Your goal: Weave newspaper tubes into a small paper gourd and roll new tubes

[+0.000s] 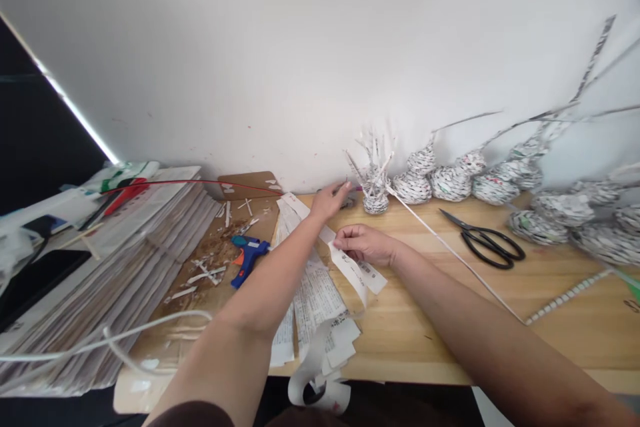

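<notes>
A long white paper strip (347,273) with printed marks is pinched between the fingertips of my right hand (365,245); its tail curls down past the table's front edge. Farther back, near the wall, my left hand (331,201) has its fingers bent beside a small dark object (350,199). What these fingers grip cannot be made out. Under my left forearm lie fanned strips of printed paper (320,297). Just right of my left hand stands a small woven paper basket (375,197) with loose paper rods sticking up.
Left of the strips lies a blue glue gun (249,260) among paper scraps (207,273). A tall paper stack (165,253) fills the left side. Black scissors (483,238) and a long white rod (450,247) lie right, before several woven gourd shapes (450,183).
</notes>
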`<state>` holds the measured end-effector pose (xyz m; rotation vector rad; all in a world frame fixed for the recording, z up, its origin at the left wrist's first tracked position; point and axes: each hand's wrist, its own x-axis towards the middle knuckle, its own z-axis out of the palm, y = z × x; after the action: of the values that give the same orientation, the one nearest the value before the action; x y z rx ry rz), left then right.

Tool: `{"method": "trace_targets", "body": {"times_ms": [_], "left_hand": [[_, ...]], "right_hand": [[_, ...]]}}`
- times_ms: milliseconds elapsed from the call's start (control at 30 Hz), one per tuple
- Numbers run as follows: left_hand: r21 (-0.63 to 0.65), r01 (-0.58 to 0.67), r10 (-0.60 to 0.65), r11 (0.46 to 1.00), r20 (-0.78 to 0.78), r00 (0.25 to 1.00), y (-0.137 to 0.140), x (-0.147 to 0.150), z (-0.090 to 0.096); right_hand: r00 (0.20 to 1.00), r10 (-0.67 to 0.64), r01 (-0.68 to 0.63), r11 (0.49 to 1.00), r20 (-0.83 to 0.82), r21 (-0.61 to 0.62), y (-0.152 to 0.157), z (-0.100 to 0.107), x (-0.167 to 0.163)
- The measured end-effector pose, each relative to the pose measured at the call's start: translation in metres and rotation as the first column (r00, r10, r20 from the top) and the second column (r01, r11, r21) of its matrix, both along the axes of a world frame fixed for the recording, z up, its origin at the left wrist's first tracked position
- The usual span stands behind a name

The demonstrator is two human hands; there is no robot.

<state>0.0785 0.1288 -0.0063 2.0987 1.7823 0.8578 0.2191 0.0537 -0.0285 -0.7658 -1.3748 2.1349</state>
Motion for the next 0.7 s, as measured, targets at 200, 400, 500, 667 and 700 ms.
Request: {"method": "trace_targets", "body": {"times_ms": [200,400,500,667,700], "left_hand": [[0.113,-0.033,0.016,0.993,0.146,0.989,-0.037,-0.012,0.021],[-0.086,0.093,-0.025,0.992,0.587,0.809,-0.098,-0.038,0.021],[-0.326,0.134,0.214,0.936,0.829,0.517,-0.118,-0.051,0.020],[-0.451,0.457,0.394,0.766,0.892,0.219,-0.138,-0.048,0.035],[-0.439,0.451,0.401,0.777,0.898,0.183,-0.140,-0.044,0.038]], "right_hand": [[0.999,-0.012,0.012,1.000,0.030,0.011,-0.001,0.002,0.001],[0.996,-0.082,0.082,0.996,0.016,0.038,-0.006,0.004,-0.002],[0.980,-0.197,0.193,0.975,0.020,0.114,-0.012,0.007,-0.009],[0.886,-0.462,0.451,0.832,-0.044,0.322,-0.020,0.019,-0.017],[0.860,-0.506,0.492,0.792,-0.061,0.361,-0.020,0.022,-0.016]]}}
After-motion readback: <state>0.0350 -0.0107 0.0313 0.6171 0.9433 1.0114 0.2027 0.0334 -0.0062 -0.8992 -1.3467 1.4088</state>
